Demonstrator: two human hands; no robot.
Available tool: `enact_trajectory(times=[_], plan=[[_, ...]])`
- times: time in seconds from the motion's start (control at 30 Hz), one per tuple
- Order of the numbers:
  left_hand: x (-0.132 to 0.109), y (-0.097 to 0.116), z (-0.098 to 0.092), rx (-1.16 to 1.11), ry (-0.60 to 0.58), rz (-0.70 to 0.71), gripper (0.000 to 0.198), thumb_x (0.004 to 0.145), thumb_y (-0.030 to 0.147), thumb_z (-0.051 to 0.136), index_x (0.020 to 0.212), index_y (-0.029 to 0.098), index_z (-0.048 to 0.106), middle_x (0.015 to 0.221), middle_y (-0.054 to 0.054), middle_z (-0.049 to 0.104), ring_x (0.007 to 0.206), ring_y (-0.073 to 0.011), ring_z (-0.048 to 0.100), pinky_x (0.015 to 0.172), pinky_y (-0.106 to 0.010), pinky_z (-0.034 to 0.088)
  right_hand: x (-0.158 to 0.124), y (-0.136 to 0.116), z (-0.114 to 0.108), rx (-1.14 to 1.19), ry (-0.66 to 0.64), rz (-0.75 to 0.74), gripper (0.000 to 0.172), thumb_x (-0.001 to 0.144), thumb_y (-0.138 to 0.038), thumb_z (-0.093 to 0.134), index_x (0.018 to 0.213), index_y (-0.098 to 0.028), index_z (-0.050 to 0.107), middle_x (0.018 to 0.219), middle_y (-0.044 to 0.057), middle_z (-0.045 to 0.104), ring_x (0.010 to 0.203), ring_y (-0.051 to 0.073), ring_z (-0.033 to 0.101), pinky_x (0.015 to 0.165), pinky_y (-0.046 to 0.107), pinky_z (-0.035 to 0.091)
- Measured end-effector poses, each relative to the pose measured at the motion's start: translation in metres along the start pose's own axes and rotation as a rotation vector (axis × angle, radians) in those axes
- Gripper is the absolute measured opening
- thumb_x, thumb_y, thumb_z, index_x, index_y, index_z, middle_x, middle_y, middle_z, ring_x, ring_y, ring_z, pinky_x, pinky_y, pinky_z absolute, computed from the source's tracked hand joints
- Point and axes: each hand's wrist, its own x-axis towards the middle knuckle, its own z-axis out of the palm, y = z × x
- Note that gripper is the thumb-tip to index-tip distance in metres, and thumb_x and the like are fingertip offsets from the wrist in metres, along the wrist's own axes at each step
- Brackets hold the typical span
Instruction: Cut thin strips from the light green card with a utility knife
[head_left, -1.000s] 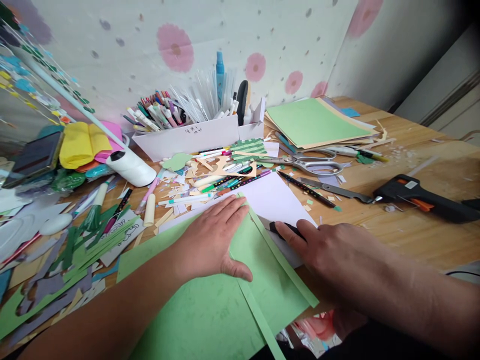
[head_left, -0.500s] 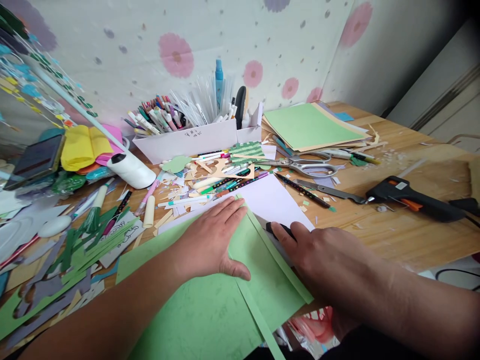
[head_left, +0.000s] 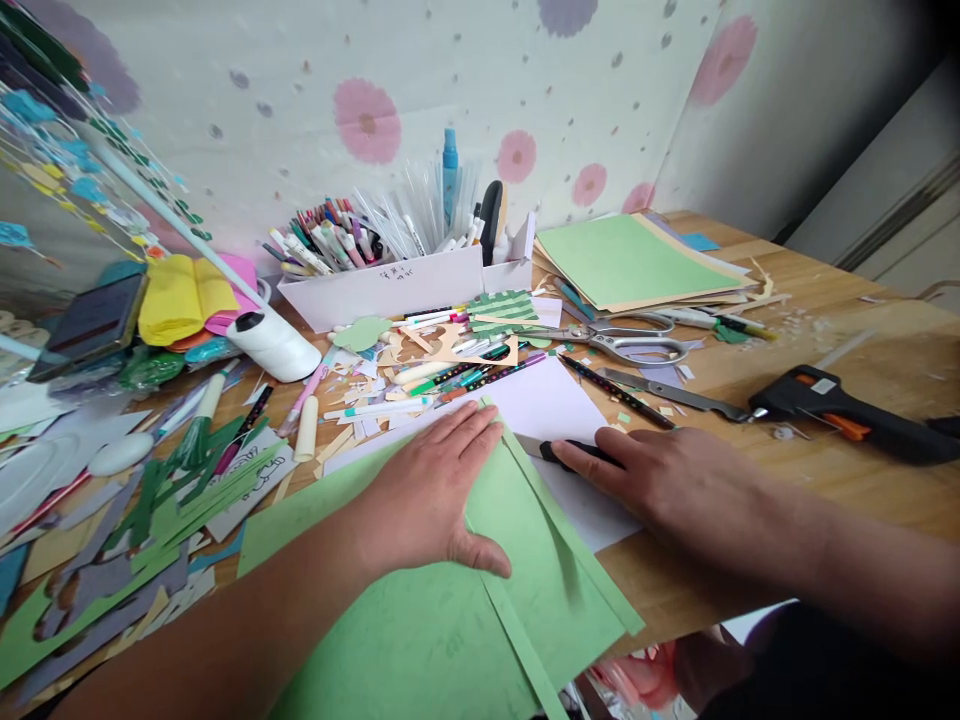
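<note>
My left hand point(head_left: 431, 490) lies flat, fingers spread, on a large light green paper sheet point(head_left: 420, 620) at the table's front edge. My right hand point(head_left: 660, 475) is closed on a black-handled craft knife point(head_left: 571, 452), its tip at the right edge of the green sheet. A narrow cut strip of green paper point(head_left: 559, 520) lies along that edge, partly lifted. A white sheet point(head_left: 551, 405) lies under the green one.
A white box of pens point(head_left: 390, 285) stands at the back. Scissors point(head_left: 622, 340), a black glue gun point(head_left: 847, 410), a paper stack point(head_left: 630, 260), a white bottle point(head_left: 274, 340) and many scraps point(head_left: 172, 490) lie on the wooden table point(head_left: 825, 470).
My right hand has slid a little away from the green sheet's edge with the knife, and the cut strip has come loose. My left hand stays pressed on the sheet.
</note>
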Motion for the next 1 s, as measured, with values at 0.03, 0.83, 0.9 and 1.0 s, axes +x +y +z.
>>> enact_trajectory(times=[0.03, 0.83, 0.9, 1.0], plan=[[0.0, 0.0, 0.0, -0.002, 0.0, -0.001, 0.123, 0.062, 0.091, 0.048, 0.151, 0.008, 0.028, 0.16, -0.017, 0.016, 0.147, -0.0389, 0.012, 0.12, -0.05, 0.014, 0.002, -0.002, -0.002, -0.009, -0.011, 0.011, 0.062, 0.084, -0.009, 0.051, 0.142, -0.021, 0.037, 0.09, 0.003, 0.06, 0.063, 0.016, 0.062, 0.051, 0.029, 0.032], [-0.001, -0.001, 0.0, -0.007, -0.021, -0.004, 0.132, 0.055, 0.096, 0.045, 0.152, 0.008, 0.026, 0.16, -0.018, 0.014, 0.147, -0.0394, 0.011, 0.119, -0.051, 0.015, 0.017, -0.015, -0.02, -0.026, -0.195, 0.1, 0.056, 0.086, -0.008, 0.05, 0.14, -0.02, 0.042, 0.094, 0.007, 0.063, 0.06, 0.015, 0.061, 0.046, 0.026, 0.026], [0.0, -0.001, 0.0, -0.011, -0.016, 0.0, 0.132, 0.055, 0.096, 0.045, 0.151, 0.008, 0.027, 0.159, -0.019, 0.014, 0.147, -0.0399, 0.011, 0.118, -0.052, 0.016, 0.018, -0.018, -0.02, -0.047, -0.195, 0.108, 0.055, 0.086, -0.01, 0.05, 0.14, -0.018, 0.042, 0.091, 0.007, 0.063, 0.057, 0.015, 0.06, 0.045, 0.027, 0.023], [0.0, -0.001, -0.001, -0.006, -0.031, -0.013, 0.132, 0.055, 0.096, 0.045, 0.151, 0.007, 0.028, 0.159, -0.02, 0.012, 0.146, -0.0409, 0.01, 0.118, -0.053, 0.016, 0.02, -0.026, -0.021, -0.054, -0.176, 0.127, 0.05, 0.088, -0.013, 0.051, 0.138, -0.015, 0.044, 0.086, 0.008, 0.063, 0.054, 0.013, 0.057, 0.043, 0.027, 0.021]])
